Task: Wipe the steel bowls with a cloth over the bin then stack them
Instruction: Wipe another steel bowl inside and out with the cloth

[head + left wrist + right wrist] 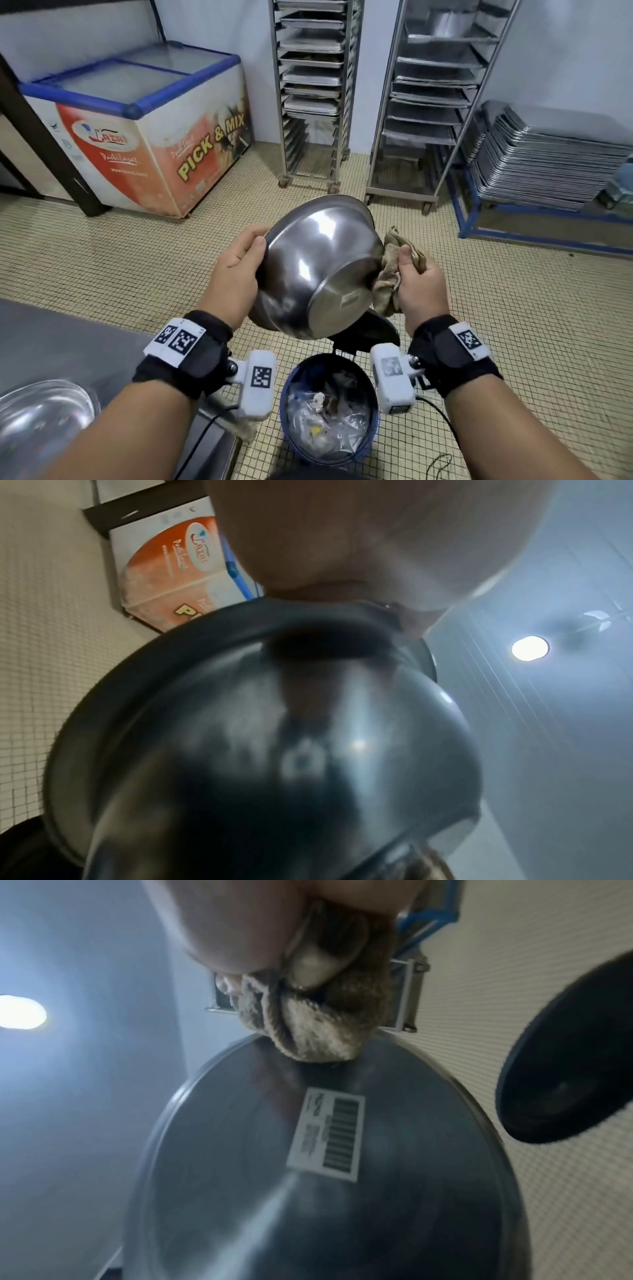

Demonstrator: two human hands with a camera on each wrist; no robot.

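Tiled floor (513,325) lies open around your bin (373,416) at lower centre. Your left hand (236,270) grips the bowl (322,263) by its rim, tilted above the bin; your right hand (419,287) clutches the cloth (387,284) against the bowl's base edge.

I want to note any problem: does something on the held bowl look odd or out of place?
Yes: a barcode sticker sits on the steel bowl's flat base, beside the cloth.

"PICK & MIX" on chest freezer (154,137)
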